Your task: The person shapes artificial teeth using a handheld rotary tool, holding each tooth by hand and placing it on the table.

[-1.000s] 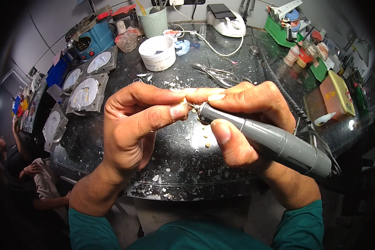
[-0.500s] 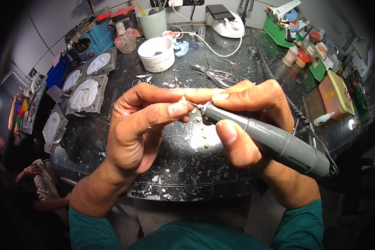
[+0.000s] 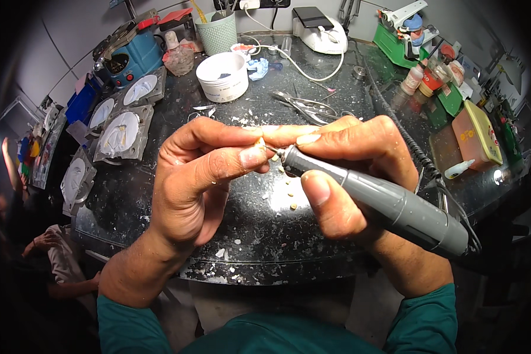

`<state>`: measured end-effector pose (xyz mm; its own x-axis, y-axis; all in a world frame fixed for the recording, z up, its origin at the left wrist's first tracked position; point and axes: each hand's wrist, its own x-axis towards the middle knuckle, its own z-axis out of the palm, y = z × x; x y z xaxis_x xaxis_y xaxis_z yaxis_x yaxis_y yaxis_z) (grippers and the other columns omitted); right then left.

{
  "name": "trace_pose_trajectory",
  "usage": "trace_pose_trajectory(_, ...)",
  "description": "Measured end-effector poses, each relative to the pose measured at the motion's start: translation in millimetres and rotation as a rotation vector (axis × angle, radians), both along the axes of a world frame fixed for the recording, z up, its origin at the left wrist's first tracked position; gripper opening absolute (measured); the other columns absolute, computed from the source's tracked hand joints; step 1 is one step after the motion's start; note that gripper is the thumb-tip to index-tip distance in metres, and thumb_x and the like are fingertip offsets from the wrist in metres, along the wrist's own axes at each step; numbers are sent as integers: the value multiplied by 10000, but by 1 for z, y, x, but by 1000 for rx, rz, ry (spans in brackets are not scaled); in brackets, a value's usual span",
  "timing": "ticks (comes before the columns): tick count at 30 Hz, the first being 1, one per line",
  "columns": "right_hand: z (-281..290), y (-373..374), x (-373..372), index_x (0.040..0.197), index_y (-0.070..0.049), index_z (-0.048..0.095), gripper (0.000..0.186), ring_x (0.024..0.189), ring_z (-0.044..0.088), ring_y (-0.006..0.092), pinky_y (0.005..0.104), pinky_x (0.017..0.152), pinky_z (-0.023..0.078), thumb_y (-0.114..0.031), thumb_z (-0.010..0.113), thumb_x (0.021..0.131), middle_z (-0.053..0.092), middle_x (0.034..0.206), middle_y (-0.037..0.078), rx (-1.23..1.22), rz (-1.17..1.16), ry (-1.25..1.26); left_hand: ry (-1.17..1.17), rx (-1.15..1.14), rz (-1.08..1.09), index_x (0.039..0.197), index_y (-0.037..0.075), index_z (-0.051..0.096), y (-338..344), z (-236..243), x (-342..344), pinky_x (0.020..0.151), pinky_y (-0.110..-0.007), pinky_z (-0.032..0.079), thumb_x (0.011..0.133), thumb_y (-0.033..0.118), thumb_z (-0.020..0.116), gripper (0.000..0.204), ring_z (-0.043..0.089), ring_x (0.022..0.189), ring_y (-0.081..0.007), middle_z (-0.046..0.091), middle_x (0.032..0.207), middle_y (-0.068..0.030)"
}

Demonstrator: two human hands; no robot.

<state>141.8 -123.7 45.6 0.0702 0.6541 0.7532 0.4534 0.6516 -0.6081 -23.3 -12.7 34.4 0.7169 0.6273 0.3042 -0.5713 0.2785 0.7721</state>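
Observation:
Between its thumb and forefinger, my left hand (image 3: 197, 177) pinches a small yellowish-white piece (image 3: 261, 143) that looks like a dental crown, mostly covered by the fingertips. My right hand (image 3: 360, 168) grips a grey rotary handpiece (image 3: 383, 200), tilted with its nose toward the left. The thin metal bur (image 3: 275, 150) reaches the left fingertips; whether it touches the piece cannot be made out. Both hands meet above the black worktable (image 3: 265, 236). Under them lie several small yellowish pieces (image 3: 293, 206) in a bright patch of light.
Metal flasks with white plaster (image 3: 121, 140) stand at left, near a blue machine (image 3: 137, 59). Behind my hands are a white tub (image 3: 222, 76), pliers (image 3: 304, 106) and a white device (image 3: 330, 36). A coiled cord (image 3: 416, 150), bottles and boxes occupy the right. Another person's hand (image 3: 46, 241) shows far left.
The handpiece has tipped slightly, its rear end a little lower, and my right thumb has shifted slightly left. My left hand has barely moved.

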Motion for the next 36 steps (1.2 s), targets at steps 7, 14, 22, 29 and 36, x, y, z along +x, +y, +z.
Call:
trace_pose_trajectory(7,0,0,-1,1038,-29,484,214,953,659,223,377,877,530,-52,625,878,678,1078,253,-31,4,33,-7,-3,2,982,-25,663,1,-1,0,847,-325,566,844,-59,622,148,706,893,-231,708,999,-213)
trace_pose_trajectory(14,2,-1,-2,1052,-32,479,227,970,649,224,380,888,522,-64,625,881,674,1081,256,-56,3,58,5,-21,-18,990,-20,663,1,0,1,856,-333,562,844,-48,629,153,705,905,-234,709,986,-204)
trace_pose_trajectory(22,0,0,-2,1056,-31,492,226,895,641,198,347,824,525,-63,631,880,678,1078,249,-11,-1,13,-8,-83,-15,989,-19,665,-3,0,1,852,-330,561,838,-42,642,154,702,884,-230,710,951,-187)
trace_pose_trajectory(29,-4,6,1,1069,-35,492,248,936,651,221,361,855,532,-40,636,867,666,1096,255,60,43,-15,23,-85,-2,983,-22,667,-4,0,1,856,-334,558,840,-40,636,147,700,888,-228,709,935,-183)
trace_pose_trajectory(36,-5,1,0,1103,-41,469,279,954,647,230,374,875,518,-67,638,883,652,1108,269,3,69,38,11,-130,-64,1024,-11,650,-1,1,1,848,-335,561,846,-27,633,180,697,879,-220,706,944,-168)
